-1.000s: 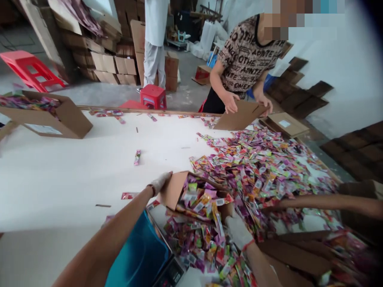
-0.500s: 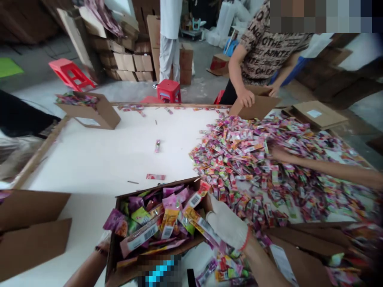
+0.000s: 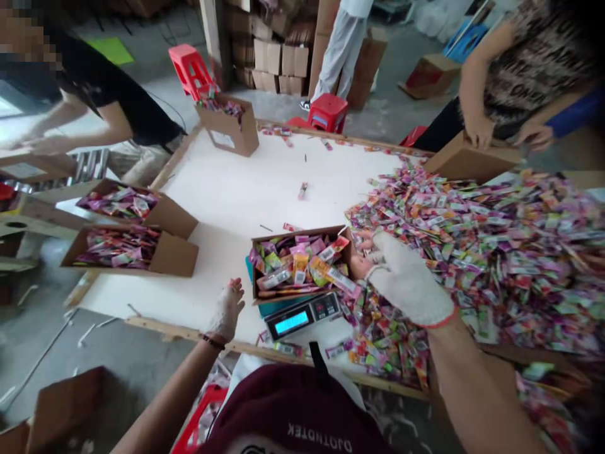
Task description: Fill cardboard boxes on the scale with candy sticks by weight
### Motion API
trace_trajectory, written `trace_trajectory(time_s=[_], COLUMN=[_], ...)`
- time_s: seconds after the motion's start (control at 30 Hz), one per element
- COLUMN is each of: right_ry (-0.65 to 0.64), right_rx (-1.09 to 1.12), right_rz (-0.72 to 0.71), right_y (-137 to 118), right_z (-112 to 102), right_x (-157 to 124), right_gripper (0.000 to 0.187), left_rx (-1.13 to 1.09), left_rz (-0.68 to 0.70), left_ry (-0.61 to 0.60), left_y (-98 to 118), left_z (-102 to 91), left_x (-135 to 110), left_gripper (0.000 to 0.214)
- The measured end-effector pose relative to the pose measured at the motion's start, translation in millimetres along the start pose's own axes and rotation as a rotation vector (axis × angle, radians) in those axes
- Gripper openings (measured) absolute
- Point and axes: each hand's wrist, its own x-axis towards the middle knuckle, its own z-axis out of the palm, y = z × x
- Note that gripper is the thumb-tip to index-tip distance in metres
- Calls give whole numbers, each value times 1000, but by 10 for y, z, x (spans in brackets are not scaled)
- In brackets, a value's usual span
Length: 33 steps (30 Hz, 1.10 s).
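A cardboard box (image 3: pixel 283 294) full of small shiny candy packets (image 3: pixel 299 265) rests on a digital scale (image 3: pixel 326 305) with a lit blue display and a teal base. My left hand (image 3: pixel 227 315), in a white glove with bare fingertips, hovers left of the box, fingers apart and holding nothing. Close by the box's right end is my right hand (image 3: pixel 409 280), gloved the same way. Its fingers are stretched out and hold nothing that I can see; whether the fingertips touch the box I cannot tell.
A big heap of packets (image 3: pixel 515 252) covers the table's right side. Two filled boxes (image 3: pixel 177 255) stand at the left, another (image 3: pixel 236 135) at the far corner. Across the table a person's hands (image 3: pixel 479 130) are at a box (image 3: pixel 467 157). Another person (image 3: pixel 113 94) bends over at the left.
My left hand has come off the box's left side and moved away. My right hand has drawn back to the right. My view has swung left and widened, showing the whole scale.
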Motion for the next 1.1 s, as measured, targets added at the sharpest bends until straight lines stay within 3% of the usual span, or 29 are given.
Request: trace_trajectory(time_s=[0.13, 0.23, 0.43, 0.73, 0.8, 0.87, 0.93, 1.0, 1.03, 1.1], right_ry=[-98, -101, -127, -278, -283, -175, 36, 128, 91, -127], right_rx=[-285, -392, -586, -616, -566, -441, -307, -300, -335, -397], right_rz=[-117, -132, -7, 87, 69, -15, -58, 34, 106, 205], right_y=[-495, -767, -993, -1019, -919, -695, -320, 164, 415, 861], right_z=[114, 152, 240, 697, 707, 633, 526, 488, 527, 740], right_x=[22, 49, 95, 274, 299, 275, 171, -36, -177, -515], right_gripper=[58, 57, 59, 82, 78, 69, 58, 46, 41, 33], left_rx=[-39, -103, -230, -248, -237, -224, -206, -179, -162, -130], left_rz=[-93, -139, -191, -162, -163, -169, -178, -179, -176, -172], left_ry=[111, 151, 194, 201, 185, 181, 187, 202, 209, 226], left_y=[-321, -542, -769, -779, -764, -760, -776, -811, -833, -878], left_z=[-469, -651, -756, -825, -820, -821, -834, -855, -865, -869], left_x=[-180, -336, -512, -533, -546, -548, -529, -498, -488, -500], left_gripper=[58, 57, 52, 47, 48, 48, 47, 43, 40, 35])
